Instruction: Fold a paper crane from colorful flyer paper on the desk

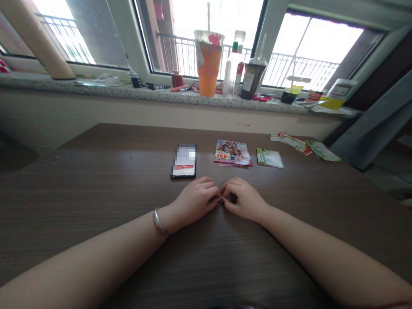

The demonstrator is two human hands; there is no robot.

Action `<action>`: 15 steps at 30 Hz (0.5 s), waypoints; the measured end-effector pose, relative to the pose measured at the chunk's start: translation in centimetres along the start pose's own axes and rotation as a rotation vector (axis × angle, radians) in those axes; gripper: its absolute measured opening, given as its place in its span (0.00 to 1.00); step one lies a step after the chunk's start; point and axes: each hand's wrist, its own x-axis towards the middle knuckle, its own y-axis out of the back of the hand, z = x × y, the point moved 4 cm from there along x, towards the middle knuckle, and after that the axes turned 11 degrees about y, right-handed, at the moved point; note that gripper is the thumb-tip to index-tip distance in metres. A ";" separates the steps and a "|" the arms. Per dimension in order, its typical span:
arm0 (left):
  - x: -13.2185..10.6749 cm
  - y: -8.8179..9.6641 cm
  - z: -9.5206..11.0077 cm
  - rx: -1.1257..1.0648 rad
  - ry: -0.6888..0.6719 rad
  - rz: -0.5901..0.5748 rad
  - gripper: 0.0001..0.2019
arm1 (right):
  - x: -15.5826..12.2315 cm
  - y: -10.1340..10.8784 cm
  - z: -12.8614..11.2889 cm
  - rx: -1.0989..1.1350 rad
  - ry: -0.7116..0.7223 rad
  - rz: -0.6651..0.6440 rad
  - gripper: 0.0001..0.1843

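Observation:
My left hand, with a silver bangle on its wrist, and my right hand meet over the middle of the brown table. Thumb and fingers of both are pinched together on a tiny, shiny object between them, too small and covered to name. Just beyond the left hand lies a phone with its screen lit and partly blurred. Past the right hand sits a small stack of printed leaflets, and to its right a stack of green and white cards.
More paper slips lie near the table's far right corner. Along the granite windowsill stand a tall cup of orange drink, a dark lidded cup, bottles and small items. A grey curtain hangs at the right.

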 end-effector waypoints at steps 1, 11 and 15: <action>0.0 0.1 0.1 0.014 -0.004 0.006 0.05 | 0.0 0.0 -0.1 -0.003 -0.004 0.000 0.04; -0.1 -0.3 0.5 0.187 -0.056 -0.012 0.04 | 0.1 0.0 -0.1 0.011 0.028 -0.013 0.06; -0.3 -0.1 0.5 0.200 -0.055 -0.013 0.06 | 0.0 0.1 -0.2 0.011 0.031 -0.011 0.06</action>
